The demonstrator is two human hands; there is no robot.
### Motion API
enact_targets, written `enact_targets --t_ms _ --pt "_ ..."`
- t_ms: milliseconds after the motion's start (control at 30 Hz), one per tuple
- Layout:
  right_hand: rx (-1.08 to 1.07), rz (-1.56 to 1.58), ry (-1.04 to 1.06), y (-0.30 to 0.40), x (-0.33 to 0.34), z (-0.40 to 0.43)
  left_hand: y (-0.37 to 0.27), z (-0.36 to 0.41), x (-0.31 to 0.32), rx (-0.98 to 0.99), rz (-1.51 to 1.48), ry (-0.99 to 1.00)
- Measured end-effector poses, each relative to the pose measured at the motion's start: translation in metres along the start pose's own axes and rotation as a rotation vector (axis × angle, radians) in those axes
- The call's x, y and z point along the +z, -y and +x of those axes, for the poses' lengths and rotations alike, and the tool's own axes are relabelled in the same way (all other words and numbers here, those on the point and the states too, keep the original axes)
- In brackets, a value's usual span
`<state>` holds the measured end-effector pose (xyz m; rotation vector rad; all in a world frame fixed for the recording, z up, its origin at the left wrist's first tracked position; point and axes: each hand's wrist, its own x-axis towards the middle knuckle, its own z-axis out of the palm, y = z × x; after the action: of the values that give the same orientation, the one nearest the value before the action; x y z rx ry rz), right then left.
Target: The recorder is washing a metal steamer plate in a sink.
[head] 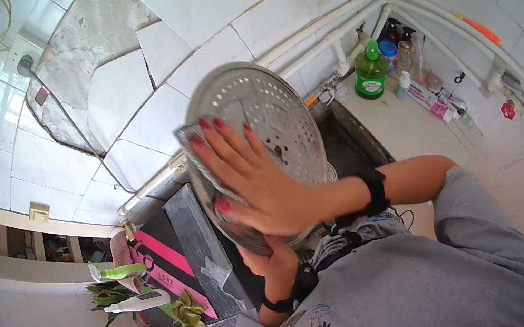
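Observation:
A large round metal steamer tray [247, 82] with rows of holes is held up, tilted, in front of my body. Its lower rim is gripped by my left hand [274, 263], thumb on the near face. My right hand [254, 180] lies spread over the tray's left part, pressing a grey cloth [193, 146] against the metal. Part of the cloth is hidden under the fingers. Both wrists wear black bands.
Behind the tray is a dark sink [350, 142]. A green pump bottle [371, 73] and toiletries stand on the counter [397, 124] at right. White pipes [321, 50] run along the tiled wall. At left are a grey box [194, 228], a white spray bottle [144, 301] and a green cloth [191, 315].

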<state>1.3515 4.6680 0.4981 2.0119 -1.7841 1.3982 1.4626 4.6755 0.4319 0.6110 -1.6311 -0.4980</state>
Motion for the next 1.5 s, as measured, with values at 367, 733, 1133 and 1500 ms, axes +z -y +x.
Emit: enact_targets --t_ms 367,733,1133,1500 --pt "0.291 0.167 -0.158 -0.056 0.046 0.005 0.002 -0.001 -0.011 -0.031 -0.044 0.068" --pt "0.230 0.042 -0.325 -0.111 0.063 -0.024 -0.006 0.008 -0.021 -0.015 0.059 0.050" --pt "0.537 0.380 -0.206 -0.111 0.048 -0.040 0.005 0.021 -0.012 -0.067 0.039 -0.005" --pt "0.488 0.217 -0.105 -0.080 0.044 -0.060 0.024 0.019 -0.009 -0.411 -0.461 -0.040"
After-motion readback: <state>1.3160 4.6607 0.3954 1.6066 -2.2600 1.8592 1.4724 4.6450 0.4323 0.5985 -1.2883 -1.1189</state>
